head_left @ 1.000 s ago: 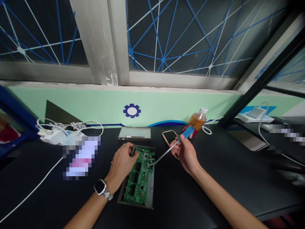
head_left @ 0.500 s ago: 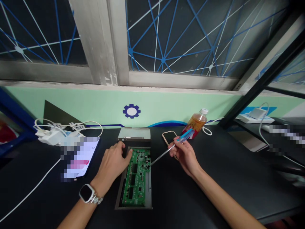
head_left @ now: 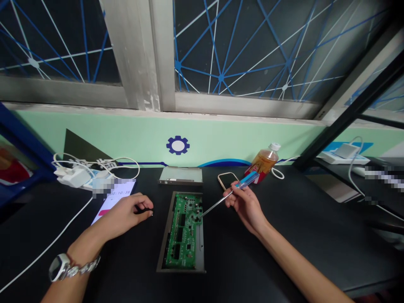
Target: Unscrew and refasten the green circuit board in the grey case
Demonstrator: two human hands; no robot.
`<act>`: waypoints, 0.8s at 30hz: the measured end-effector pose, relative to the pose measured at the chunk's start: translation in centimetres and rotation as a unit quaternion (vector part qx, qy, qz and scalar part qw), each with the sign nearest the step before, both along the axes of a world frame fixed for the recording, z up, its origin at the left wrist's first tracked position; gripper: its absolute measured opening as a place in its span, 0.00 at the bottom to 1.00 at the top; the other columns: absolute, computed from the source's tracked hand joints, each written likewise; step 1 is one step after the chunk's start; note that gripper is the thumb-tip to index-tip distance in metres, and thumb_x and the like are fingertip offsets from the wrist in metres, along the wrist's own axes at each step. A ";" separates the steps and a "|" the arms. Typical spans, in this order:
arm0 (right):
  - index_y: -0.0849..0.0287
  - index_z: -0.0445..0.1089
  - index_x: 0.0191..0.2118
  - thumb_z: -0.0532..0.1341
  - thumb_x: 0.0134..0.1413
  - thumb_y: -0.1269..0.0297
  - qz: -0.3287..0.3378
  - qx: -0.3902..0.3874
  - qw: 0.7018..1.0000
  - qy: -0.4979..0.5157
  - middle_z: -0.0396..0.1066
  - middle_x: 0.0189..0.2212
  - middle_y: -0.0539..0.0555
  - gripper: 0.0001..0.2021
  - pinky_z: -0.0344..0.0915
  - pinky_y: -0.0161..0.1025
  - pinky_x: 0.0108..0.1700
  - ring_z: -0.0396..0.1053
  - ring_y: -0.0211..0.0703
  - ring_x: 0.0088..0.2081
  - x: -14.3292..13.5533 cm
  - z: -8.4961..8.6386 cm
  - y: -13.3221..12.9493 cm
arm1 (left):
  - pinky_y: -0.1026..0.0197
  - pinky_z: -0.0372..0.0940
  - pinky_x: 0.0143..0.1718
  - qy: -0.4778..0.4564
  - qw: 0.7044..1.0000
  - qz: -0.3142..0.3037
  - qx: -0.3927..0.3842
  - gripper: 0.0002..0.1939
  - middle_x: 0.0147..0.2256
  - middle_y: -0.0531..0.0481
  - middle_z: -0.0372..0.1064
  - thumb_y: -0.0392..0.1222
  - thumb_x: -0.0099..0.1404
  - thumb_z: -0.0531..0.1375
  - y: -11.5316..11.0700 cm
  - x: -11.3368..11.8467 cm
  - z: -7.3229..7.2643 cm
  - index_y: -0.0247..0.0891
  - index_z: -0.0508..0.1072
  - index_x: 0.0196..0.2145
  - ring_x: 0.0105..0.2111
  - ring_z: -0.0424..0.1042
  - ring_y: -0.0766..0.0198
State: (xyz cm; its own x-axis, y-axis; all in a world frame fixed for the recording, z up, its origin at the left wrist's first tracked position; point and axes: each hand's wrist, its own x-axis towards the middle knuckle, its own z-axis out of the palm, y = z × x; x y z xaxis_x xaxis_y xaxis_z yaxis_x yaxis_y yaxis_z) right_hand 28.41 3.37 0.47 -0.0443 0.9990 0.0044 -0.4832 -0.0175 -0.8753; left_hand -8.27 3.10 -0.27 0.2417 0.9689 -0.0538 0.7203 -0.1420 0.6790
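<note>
A green circuit board (head_left: pixel 184 233) lies in a shallow grey metal tray (head_left: pixel 200 248) on the black table. My right hand (head_left: pixel 244 204) grips a screwdriver with a clear blue handle (head_left: pixel 248 180). Its long metal shaft slants down left, and the tip is at the board's upper right edge; whether it touches cannot be made out. Left of the tray, my left hand (head_left: pixel 126 212) hovers by a lit phone (head_left: pixel 118 195), covering part of it. Its fingers are loosely curled with a gap to the thumb, and nothing clear is held. A silver watch sits on that wrist.
A flat metal cover (head_left: pixel 181 176) lies behind the tray. Further right are a second phone (head_left: pixel 227 180) and a drink bottle (head_left: pixel 263 162). White chargers and cables (head_left: pixel 78 174) crowd the back left. A black shelf frame (head_left: pixel 339 107) rises at right.
My left hand has left the upper left edge of the board and moved left, over the lit phone. My right hand and the screwdriver have stayed nearly in place. The view has shifted slightly.
</note>
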 end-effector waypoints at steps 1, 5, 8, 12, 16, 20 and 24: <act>0.57 0.65 0.39 0.67 0.54 0.61 -0.001 0.000 1.000 0.001 0.75 0.28 0.53 0.12 0.66 0.36 0.29 0.69 0.39 0.25 0.0 0.0 0.0 | 0.59 0.66 0.39 0.001 1.000 0.000 -0.005 0.10 0.36 0.49 0.73 0.49 0.57 0.63 0.0 -0.1 0.0 0.42 0.77 0.35 0.37 0.72 0.58; 0.57 0.64 0.39 0.67 0.54 0.61 -0.003 -0.002 1.000 -0.001 0.76 0.28 0.53 0.12 0.66 0.36 0.29 0.70 0.39 0.25 0.0 -0.1 0.0 | 0.60 0.64 0.39 0.016 1.000 -0.012 -0.005 0.08 0.36 0.50 0.73 0.46 0.56 0.64 0.0 -0.1 -0.1 0.44 0.78 0.33 0.38 0.71 0.58; 0.57 0.64 0.39 0.68 0.54 0.60 -0.002 -0.003 1.000 -0.003 0.76 0.28 0.53 0.13 0.66 0.37 0.30 0.70 0.40 0.25 0.0 -0.1 0.0 | 0.60 0.64 0.37 0.020 1.000 -0.021 0.001 0.06 0.35 0.49 0.71 0.44 0.57 0.62 0.0 0.3 0.0 0.42 0.79 0.30 0.36 0.71 0.59; 0.56 0.63 0.39 0.68 0.53 0.58 0.012 0.002 1.000 -0.002 0.76 0.29 0.53 0.14 0.67 0.38 0.31 0.72 0.41 0.25 -0.3 0.3 0.0 | 0.61 0.63 0.36 0.023 0.999 -0.034 0.023 0.07 0.34 0.49 0.71 0.43 0.58 0.60 -0.1 1.5 0.7 0.41 0.77 0.30 0.34 0.71 0.60; 0.54 0.61 0.39 0.67 0.54 0.54 0.031 0.026 0.999 -0.003 0.77 0.31 0.53 0.15 0.69 0.41 0.33 0.74 0.44 0.27 -0.9 1.4 0.6 | 0.62 0.62 0.33 -0.033 0.997 -0.024 0.059 0.08 0.33 0.51 0.72 0.45 0.64 0.57 -0.2 3.3 1.5 0.41 0.75 0.35 0.32 0.70 0.63; 0.53 0.59 0.39 0.65 0.56 0.54 0.028 0.091 0.995 -0.034 0.77 0.29 0.52 0.15 0.70 0.41 0.31 0.75 0.45 0.26 -2.5 3.5 2.6 | 0.62 0.64 0.36 -0.135 0.987 -0.002 0.087 0.10 0.34 0.51 0.73 0.47 0.67 0.58 -0.2 5.5 1.0 0.40 0.74 0.37 0.34 0.71 0.63; 0.52 0.57 0.37 0.67 0.53 0.55 0.024 0.150 0.987 -0.050 0.76 0.26 0.48 0.18 0.68 0.37 0.27 0.72 0.41 0.22 -5.0 6.1 4.7 | 0.62 0.66 0.38 -0.211 0.973 0.025 0.090 0.10 0.34 0.50 0.74 0.47 0.65 0.60 -0.1 7.0 -0.2 0.38 0.73 0.38 0.33 0.71 0.63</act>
State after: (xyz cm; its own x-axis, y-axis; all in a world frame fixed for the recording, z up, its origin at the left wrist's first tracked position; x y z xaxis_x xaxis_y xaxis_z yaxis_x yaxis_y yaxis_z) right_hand 23.36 8.07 6.59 -0.1068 0.9504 0.2922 -0.3983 0.2284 -0.8884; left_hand -1.31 3.01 -0.45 0.1577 0.9647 0.2110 0.3924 -0.2573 0.8831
